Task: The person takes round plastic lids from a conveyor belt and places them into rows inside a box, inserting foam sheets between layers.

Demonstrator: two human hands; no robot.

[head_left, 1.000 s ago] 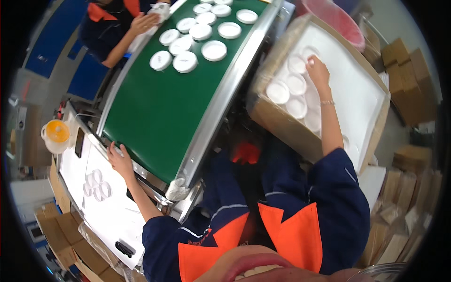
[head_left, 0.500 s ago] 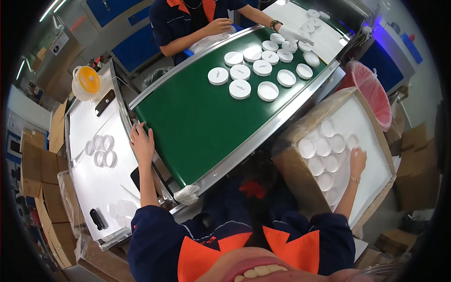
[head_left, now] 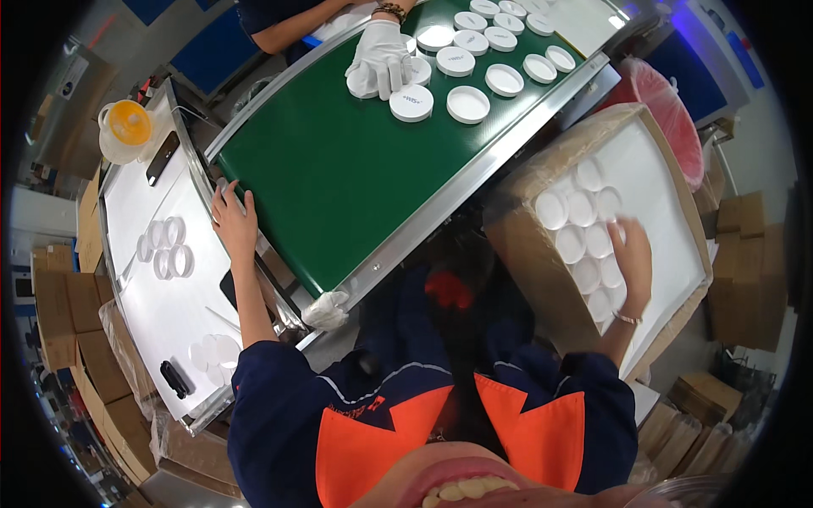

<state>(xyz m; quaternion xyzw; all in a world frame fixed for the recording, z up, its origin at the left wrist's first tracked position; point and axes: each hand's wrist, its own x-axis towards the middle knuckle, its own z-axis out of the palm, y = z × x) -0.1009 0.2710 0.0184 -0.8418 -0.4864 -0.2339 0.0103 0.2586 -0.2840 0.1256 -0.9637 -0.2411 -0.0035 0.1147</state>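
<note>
My left hand (head_left: 235, 222) rests with spread fingers on the near left end of the green conveyor belt (head_left: 322, 186), holding nothing. In the carton at the right, my right hand (head_left: 633, 258) is over the edge of a group of round, clear-white shallow lids (head_left: 570, 243). Its fingers are stretched out and slightly blurred, next to the lids, and partly cover some of them. Several white round lids (head_left: 468, 104) lie on the far part of the belt, some printed side up, others hollow side up. The carton (head_left: 517, 199) has a white sheet inside.
Across the belt, a co-worker's white-gloved hand (head_left: 380, 59) covers a lid. The white table (head_left: 190, 296) at left bears clear rings (head_left: 175, 261), white discs (head_left: 213, 351), a phone (head_left: 163, 158), a yellow-topped jug (head_left: 127, 127) and a black tool (head_left: 175, 379). A pink-lined bin (head_left: 660, 118) stands behind the carton.
My right hand has let go of a lid, which now seems to lie among the others. The co-worker's gloved hand has moved left onto a belt lid. The whole view has shifted.
</note>
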